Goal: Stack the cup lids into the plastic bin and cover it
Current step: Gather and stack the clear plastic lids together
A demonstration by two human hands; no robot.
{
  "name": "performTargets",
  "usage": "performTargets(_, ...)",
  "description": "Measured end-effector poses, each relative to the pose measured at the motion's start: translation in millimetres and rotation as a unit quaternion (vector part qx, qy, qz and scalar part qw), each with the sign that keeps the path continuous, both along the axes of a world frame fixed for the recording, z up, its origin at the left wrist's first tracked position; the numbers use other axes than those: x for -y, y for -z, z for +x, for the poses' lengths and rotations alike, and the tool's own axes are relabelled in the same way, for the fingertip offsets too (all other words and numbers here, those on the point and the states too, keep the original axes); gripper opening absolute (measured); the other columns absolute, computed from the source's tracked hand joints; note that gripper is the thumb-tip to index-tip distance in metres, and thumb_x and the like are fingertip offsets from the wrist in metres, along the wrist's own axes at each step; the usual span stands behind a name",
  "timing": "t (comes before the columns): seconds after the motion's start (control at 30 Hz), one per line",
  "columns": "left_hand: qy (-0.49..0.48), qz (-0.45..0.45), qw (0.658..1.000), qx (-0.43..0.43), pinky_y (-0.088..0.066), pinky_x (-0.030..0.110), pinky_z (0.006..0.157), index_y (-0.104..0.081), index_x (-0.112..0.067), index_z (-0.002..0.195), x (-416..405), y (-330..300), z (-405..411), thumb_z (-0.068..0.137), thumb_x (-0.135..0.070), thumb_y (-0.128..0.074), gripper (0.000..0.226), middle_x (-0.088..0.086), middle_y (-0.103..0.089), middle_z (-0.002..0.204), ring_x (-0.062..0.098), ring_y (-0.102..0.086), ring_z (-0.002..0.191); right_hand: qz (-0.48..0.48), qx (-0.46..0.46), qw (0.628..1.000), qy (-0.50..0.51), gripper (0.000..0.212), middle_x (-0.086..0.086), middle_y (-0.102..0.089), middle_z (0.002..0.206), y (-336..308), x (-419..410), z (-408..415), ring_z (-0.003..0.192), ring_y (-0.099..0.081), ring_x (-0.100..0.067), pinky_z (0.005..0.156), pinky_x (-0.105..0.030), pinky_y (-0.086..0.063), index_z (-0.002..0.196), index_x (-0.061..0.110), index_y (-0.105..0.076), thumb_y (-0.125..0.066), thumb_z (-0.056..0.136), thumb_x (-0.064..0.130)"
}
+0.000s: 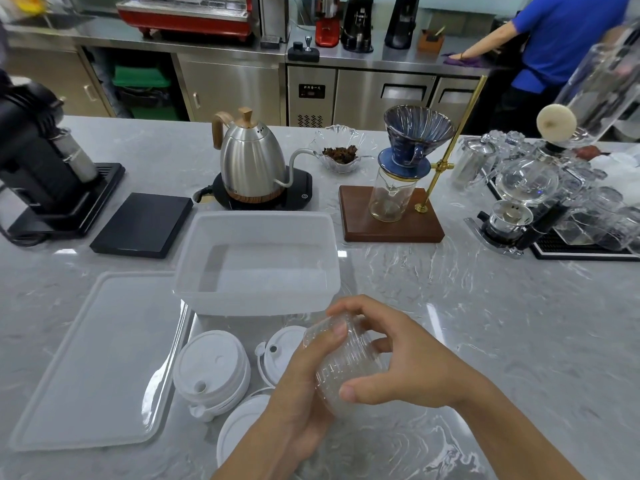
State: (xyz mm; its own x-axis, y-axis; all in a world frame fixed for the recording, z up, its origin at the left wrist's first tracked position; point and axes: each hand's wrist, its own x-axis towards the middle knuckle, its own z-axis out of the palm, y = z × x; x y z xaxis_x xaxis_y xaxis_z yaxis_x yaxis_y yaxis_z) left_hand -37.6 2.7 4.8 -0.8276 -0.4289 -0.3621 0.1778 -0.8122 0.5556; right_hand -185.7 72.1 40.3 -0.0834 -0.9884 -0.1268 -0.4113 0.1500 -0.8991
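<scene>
The bin cover (pixel 93 362) is lying flat at far left, just beside the plastic bin (pixel 256 296). White cup lids (pixel 211 370) are sitting in stacks below the bin. The left hand (pixel 298 393) and right hand (pixel 391 362) are gripping a stack of clear lids (pixel 346 365) between them, near the bin's front wall

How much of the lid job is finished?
Nothing is packed yet: the plastic bin holds nothing. Both hands, left hand and right hand, grip a stack of clear lids. White lids wait on the counter, and the bin cover lies beside the bin.
</scene>
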Motion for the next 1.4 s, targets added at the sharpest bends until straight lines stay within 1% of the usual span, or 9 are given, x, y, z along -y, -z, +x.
performTargets(0.17, 0.019, -0.009, 1.000, -0.005, -0.060, 0.040, 0.079, -0.075, -0.007, 0.111, 4, 0, 2, 0.056, -0.030, -0.095, 0.064, 0.017, -0.074, 0.110, 0.031, -0.072, 0.106, -0.017, -0.026, 0.999, -0.010, 0.082, 0.024, -0.048, 0.141, 6, -4, 8, 0.130, -0.048, 0.001, 0.098, -0.020, -0.046, 0.138, 0.052, -0.042, -0.084, 0.068, 0.055)
performTargets(0.37, 0.002, -0.032, 0.999, 0.003, -0.060, 0.043, 0.080, -0.072, -0.004, 0.118, 13, -4, 6, 0.048, -0.032, -0.098, 0.080, 0.020, -0.075, 0.108, 0.033, -0.073, 0.098, 0.010, 0.182, 0.983, 0.002, 0.053, 0.029, -0.029, 0.159, 7, -4, 9, 0.150, -0.014, 0.006, 0.120, -0.027, -0.017, 0.149, 0.049, -0.036, -0.037, 0.097, 0.059)
performTargets(0.47, -0.011, -0.062, 0.998, 0.011, -0.060, 0.041, 0.078, -0.060, 0.002, 0.130, 16, -6, 9, 0.046, -0.032, -0.099, 0.099, 0.021, -0.072, 0.110, 0.032, -0.072, 0.097, -0.014, 0.179, 0.984, 0.005, 0.061, 0.024, -0.035, 0.158, 10, -9, 5, 0.148, -0.026, 0.005, 0.122, -0.026, -0.025, 0.155, 0.034, -0.030, -0.052, 0.098, 0.038)
performTargets(0.63, -0.005, -0.113, 0.993, -0.028, -0.055, 0.049, 0.087, -0.055, -0.005, 0.134, 15, -13, 13, 0.050, -0.035, -0.098, 0.099, 0.025, -0.067, 0.116, 0.039, -0.066, 0.103, 0.004, 0.322, 0.945, 0.047, 0.098, 0.003, -0.047, 0.155, 14, -4, 6, 0.143, -0.044, -0.014, 0.117, -0.038, -0.038, 0.153, 0.025, -0.035, -0.084, 0.070, 0.048)
performTargets(0.83, 0.008, -0.235, 0.972, -0.016, -0.044, 0.059, 0.098, -0.059, -0.026, 0.129, 16, -21, 16, 0.056, -0.047, -0.095, 0.084, 0.020, -0.064, 0.120, 0.042, -0.060, 0.108, 0.024, 0.447, 0.894, -0.011, 0.078, -0.028, -0.048, 0.147, 16, -3, 15, 0.136, -0.045, -0.048, 0.113, -0.056, -0.036, 0.147, 0.007, -0.042, -0.078, 0.082, 0.032)
performTargets(1.0, 0.014, -0.391, 0.919, 0.043, -0.050, 0.052, 0.103, -0.048, -0.026, 0.141, 15, -25, 16, 0.069, -0.052, -0.082, 0.083, 0.006, -0.058, 0.136, 0.032, -0.061, 0.122, 0.013, 0.467, 0.884, -0.020, 0.077, -0.029, -0.051, 0.142, 14, -2, 11, 0.131, -0.051, -0.045, 0.109, -0.054, -0.040, 0.146, 0.007, -0.042, -0.078, 0.083, 0.031)
performTargets(1.13, 0.035, -0.470, 0.875, 0.114, -0.042, 0.055, 0.111, -0.043, -0.047, 0.142, 21, -25, 19, 0.056, -0.086, -0.070, 0.098, -0.006, -0.047, 0.149, 0.024, -0.049, 0.136, 0.015, 0.476, 0.879, -0.020, 0.077, -0.021, -0.062, 0.131, 9, -1, 9, 0.121, -0.061, -0.036, 0.102, -0.044, -0.049, 0.142, 0.001, -0.047, -0.080, 0.082, 0.035)
performTargets(1.27, 0.022, -0.425, 0.898, 0.112, -0.052, 0.054, 0.101, -0.048, -0.031, 0.143, 22, -25, 21, 0.051, -0.081, -0.077, 0.109, 0.000, -0.059, 0.137, 0.024, -0.063, 0.122, 0.013, 0.490, 0.872, 0.015, 0.085, -0.030, -0.056, 0.129, 13, 1, 9, 0.120, -0.055, -0.044, 0.103, -0.055, -0.043, 0.139, -0.006, -0.046, -0.086, 0.075, 0.034)
performTargets(1.4, -0.044, -0.401, 0.903, 0.146, -0.059, 0.043, 0.092, -0.056, -0.031, 0.131, 21, -20, 25, 0.048, -0.075, -0.084, 0.098, -0.002, -0.069, 0.123, 0.021, -0.069, 0.112, -0.006, 0.403, 0.909, 0.107, 0.086, -0.025, -0.067, 0.120, 10, 7, 8, 0.112, -0.065, -0.040, 0.091, -0.041, -0.056, 0.132, 0.001, -0.057, -0.094, 0.063, 0.037)
